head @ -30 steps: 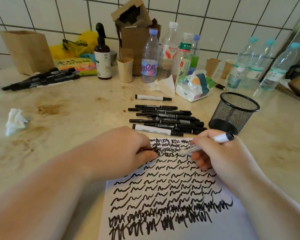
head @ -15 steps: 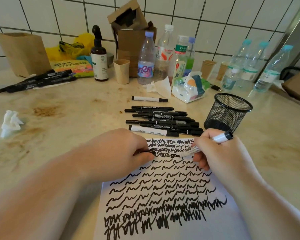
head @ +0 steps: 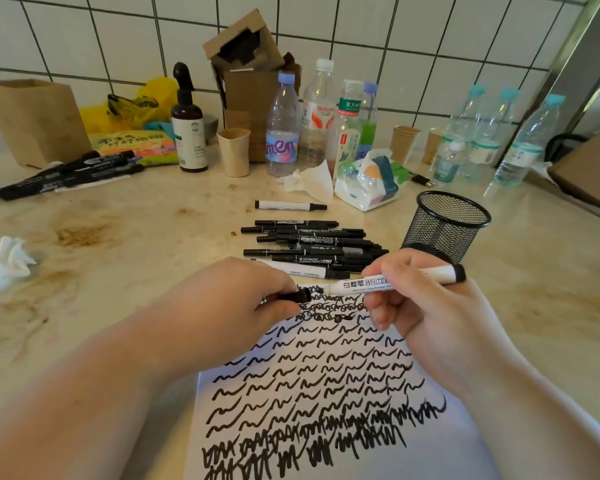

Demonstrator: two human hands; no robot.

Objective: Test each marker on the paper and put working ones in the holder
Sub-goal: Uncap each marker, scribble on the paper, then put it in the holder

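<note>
- while cap (head: 297, 295) and marker (head: 395, 280) sit apart, step in hand judged as recapping after a test; nib points left at the cap mouth, just short of it.
- right hand (head: 426, 306): curled round the white marker barrel, held near level above the top edge of the paper (head: 447, 455).
- left hand (head: 229, 306): pinching the black cap between thumb and fingers, low over the paper's top left corner.
- paper: lying on the counter (head: 136, 244) near the body, covered with rows of black squiggles; little bare space left near the top.
- next move, as a judgement: line nib with cap, press home, then carry the marker right and back to the holder (head: 445, 223) and drop it in upright; whether this marker wrote well cannot be told for certain.
- holder: black mesh cup, upright, just beyond the right hand; contents not visible from this angle.
- pile (head: 312, 247) of black markers lying between paper and back clutter, one white marker (head: 290, 205) apart behind it; presumed untested.
- second group (head: 66, 174) of black markers far left, well apart from the pile; purpose cannot be told.
- counter: pale stone, brown stains at left, crumpled tissue (head: 9, 263) near the left edge.
- back of counter: bottles (head: 283, 133), paper cups, pump bottle (head: 187, 123), cardboard box, paper bag, tissue pack.
- wall (head: 395, 36): white square tile, dark grout.
</note>
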